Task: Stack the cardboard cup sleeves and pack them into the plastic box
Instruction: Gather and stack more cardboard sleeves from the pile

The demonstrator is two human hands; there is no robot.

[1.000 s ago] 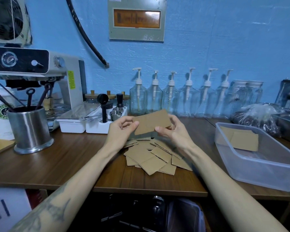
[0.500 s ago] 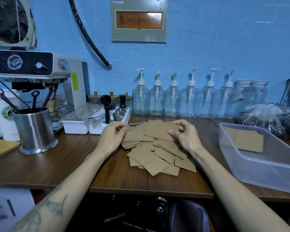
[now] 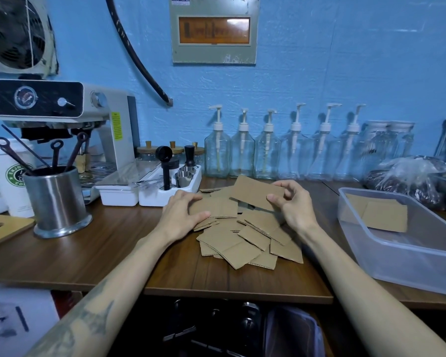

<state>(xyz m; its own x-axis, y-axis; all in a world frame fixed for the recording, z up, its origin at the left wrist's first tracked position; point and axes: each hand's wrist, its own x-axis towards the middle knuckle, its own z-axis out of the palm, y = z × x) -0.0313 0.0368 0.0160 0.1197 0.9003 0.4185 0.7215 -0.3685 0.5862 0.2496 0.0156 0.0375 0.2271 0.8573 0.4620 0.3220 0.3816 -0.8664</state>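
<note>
Nearest, the table's front edge lies well clear of the loose pile of sleeves, so nothing looks likely to slide off. The left hand lies flat, fingers spread, pressing a sleeve at the pile's left side. The right hand pinches one flat sleeve by its right end, lifted just above the pile. To stack well, I judge it should square this sleeve's edges over the one under the left hand before letting go. The plastic box sits to the right with a few sleeves already inside; the path across looks open. Beyond, pump bottles line the wall.
</note>
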